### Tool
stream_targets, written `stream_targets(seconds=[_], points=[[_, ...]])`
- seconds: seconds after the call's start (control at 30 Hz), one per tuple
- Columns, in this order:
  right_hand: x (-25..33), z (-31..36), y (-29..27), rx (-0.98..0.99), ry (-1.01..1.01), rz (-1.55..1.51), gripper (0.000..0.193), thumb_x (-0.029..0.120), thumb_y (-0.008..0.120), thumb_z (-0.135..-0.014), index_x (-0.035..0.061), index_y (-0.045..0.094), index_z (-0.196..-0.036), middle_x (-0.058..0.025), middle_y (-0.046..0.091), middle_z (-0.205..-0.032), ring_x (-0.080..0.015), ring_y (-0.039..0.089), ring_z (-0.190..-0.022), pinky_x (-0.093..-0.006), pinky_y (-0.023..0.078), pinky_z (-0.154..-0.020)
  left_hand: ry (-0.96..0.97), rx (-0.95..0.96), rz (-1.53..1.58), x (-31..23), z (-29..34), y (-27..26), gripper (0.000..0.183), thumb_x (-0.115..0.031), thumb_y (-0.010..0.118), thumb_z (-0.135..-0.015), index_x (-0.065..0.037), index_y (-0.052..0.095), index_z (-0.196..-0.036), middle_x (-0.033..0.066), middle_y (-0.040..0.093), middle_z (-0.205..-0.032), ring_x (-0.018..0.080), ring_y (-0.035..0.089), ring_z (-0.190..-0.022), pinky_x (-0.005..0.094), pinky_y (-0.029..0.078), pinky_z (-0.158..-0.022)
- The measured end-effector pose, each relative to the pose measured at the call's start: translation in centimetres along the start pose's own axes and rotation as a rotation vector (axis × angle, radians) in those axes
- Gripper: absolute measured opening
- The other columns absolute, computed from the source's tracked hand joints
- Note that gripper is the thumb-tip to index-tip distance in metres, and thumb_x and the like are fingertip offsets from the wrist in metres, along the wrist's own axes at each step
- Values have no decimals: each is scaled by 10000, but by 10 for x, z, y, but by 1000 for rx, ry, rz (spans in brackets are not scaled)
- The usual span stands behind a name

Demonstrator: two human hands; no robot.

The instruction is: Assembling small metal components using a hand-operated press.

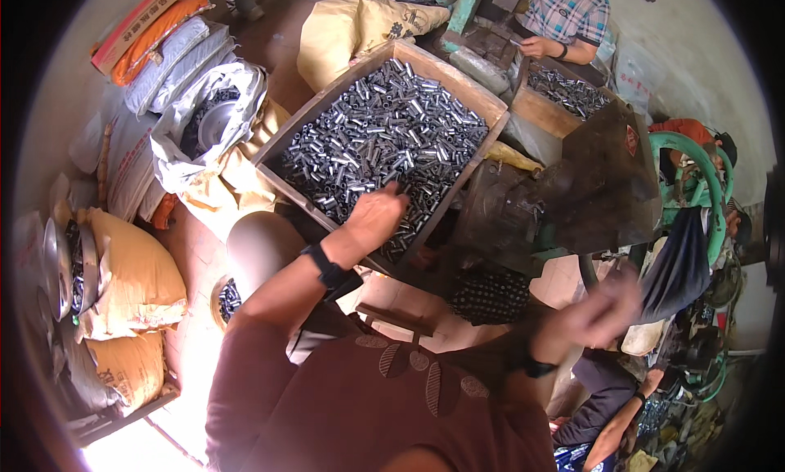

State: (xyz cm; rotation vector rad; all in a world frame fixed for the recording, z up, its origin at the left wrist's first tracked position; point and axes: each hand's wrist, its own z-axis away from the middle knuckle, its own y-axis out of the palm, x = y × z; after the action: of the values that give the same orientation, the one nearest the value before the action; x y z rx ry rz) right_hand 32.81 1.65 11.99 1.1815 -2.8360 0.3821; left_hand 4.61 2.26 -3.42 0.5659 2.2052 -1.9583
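Observation:
My left hand (378, 218) reaches over the near edge of a wooden box (451, 84) heaped with short shiny metal tubes (384, 120). Its fingers are curled down together at the surface of the pile; whatever lies between them is too small to make out. A dark band is on that wrist. Off to the right, my right hand (603, 310) is raised below a dark metal plate (609, 182) on a machine. Motion smears its fingers, and I cannot tell whether it holds anything.
Beyond the machine, a co-worker in a plaid shirt (564, 15) sits behind a smaller wooden box (540, 112) of metal pieces. Another person's arm (613, 431) shows at lower right. A green wheel (713, 173) stands at right. Filled sacks (135, 267) line the left side.

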Motion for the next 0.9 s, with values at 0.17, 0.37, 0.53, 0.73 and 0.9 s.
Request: stream_targets(seconds=[0.17,0.37,0.53,0.73,0.9], points=[[44,68,146,772,212,-320,207,64,593,-757,95,593,-962,-78,589,-986,-284,561,-892,-359,467,-758,-17,-11,-29,16,18,3,130,-13,528,-699,-36,562,-823,195,567,-854,301,625,-696,367,509,-586],[27,111,224,1031,164,2,258,65,601,-740,55,569,-995,-129,570,-927,-303,566,-884,-381,482,-741,-92,148,66,14,13,-9,138,4,541,-686,-10,575,-819,199,589,-869,309,629,-751,372,513,-652],[40,119,225,1079,224,122,186,133,614,-754,27,561,-896,-149,554,-895,-313,583,-810,-388,488,-695,-128,165,143,27,14,-6,87,-28,582,-688,3,582,-770,213,578,-890,344,610,-787,393,502,-677],[39,121,208,1060,235,170,193,174,615,-761,44,573,-898,-132,573,-855,-317,591,-745,-386,486,-659,-282,-203,549,26,1,-15,204,-192,644,-742,7,608,-770,214,608,-748,382,592,-764,421,475,-688],[48,114,195,1074,143,139,293,139,621,-739,50,556,-1010,-155,580,-861,-311,600,-738,-380,488,-674,-554,-29,1502,19,0,-28,147,-178,615,-839,-33,588,-834,-7,499,-548,19,338,-364,181,218,-324]])
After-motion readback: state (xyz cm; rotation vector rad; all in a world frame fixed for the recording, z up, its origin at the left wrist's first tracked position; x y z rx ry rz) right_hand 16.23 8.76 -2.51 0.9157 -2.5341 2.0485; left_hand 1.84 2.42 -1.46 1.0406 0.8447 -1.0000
